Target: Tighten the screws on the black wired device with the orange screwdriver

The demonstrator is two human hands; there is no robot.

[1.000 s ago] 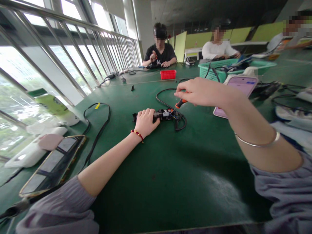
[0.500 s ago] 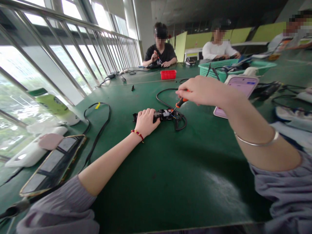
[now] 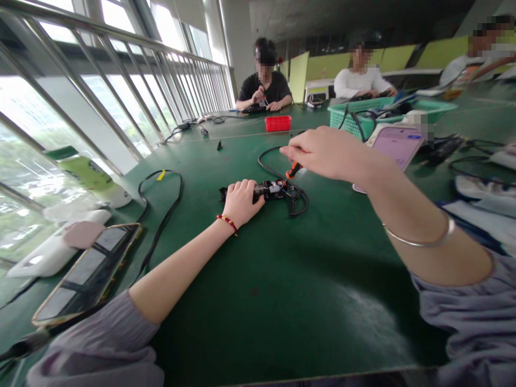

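My left hand [image 3: 242, 204] is wrapped over a black tubular device [image 3: 263, 190] lying on the green table, pressing it down near its left end. The device's right end is opened up, with small coloured wires and a pale part showing. A black cord [image 3: 305, 201] curls around that end. My right hand [image 3: 326, 150] is closed around the top of an orange-and-black screwdriver [image 3: 293, 170], held tilted with its shaft pointing down at the exposed wires. Whether the tip touches anything is too small to tell.
A smartphone [image 3: 91, 271] and a green-lidded bottle [image 3: 91, 177] are on the left, with a black cable [image 3: 165, 220] beside them. A pink-cased phone [image 3: 397, 146] leans near a green basket [image 3: 350, 121]. A red basket [image 3: 278, 123] stands farther back. Several people sit beyond.
My right hand and the screwdriver have shifted slightly left, and the screwdriver sits lower behind the fingers. My left hand and the device have stayed put.
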